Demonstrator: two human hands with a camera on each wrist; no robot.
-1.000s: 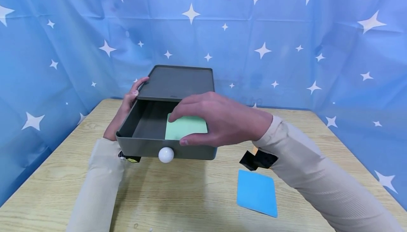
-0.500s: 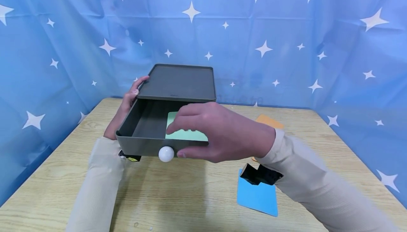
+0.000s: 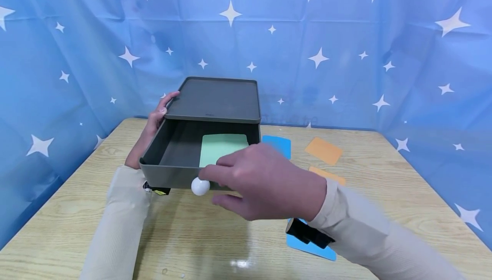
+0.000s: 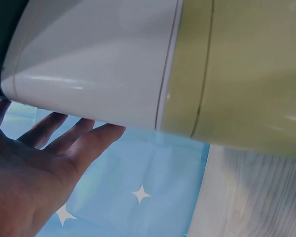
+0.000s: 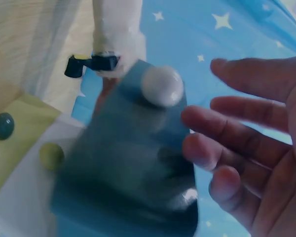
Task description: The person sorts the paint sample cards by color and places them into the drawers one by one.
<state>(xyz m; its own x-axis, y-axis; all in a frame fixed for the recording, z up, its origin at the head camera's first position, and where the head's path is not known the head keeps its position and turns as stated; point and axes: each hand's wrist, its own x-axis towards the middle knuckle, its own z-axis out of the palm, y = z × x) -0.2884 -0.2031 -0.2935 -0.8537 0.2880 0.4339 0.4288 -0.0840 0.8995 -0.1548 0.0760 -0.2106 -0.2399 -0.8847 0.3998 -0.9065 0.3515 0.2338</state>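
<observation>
A small drawer cabinet has a dark grey top (image 3: 217, 98), and its grey top drawer (image 3: 165, 177) is pulled out. Inside the drawer's right side lies a pale green card (image 3: 220, 147). My left hand (image 3: 151, 122) rests against the cabinet's left side; in the left wrist view its outstretched fingertips (image 4: 111, 129) meet the edge of the white section (image 4: 98, 64). In front of the drawer is my right hand (image 3: 265, 182), fingers loosely bent, holding nothing. Its index fingertip overlaps the white round knob (image 3: 200, 187) in the head view; the right wrist view shows the fingers spread beside the drawer front.
Orange cards (image 3: 324, 150) and a blue card (image 3: 277, 146) lie right of the cabinet. Another blue card (image 3: 312, 248) is nearer, partly behind the right wrist. Below the grey drawer are a white one with a yellow knob (image 5: 52, 156) and a yellow one with a green knob (image 5: 4, 126).
My right hand has come out from over the green card, moving down and toward me to the drawer front. The card and the left hand stay in place.
</observation>
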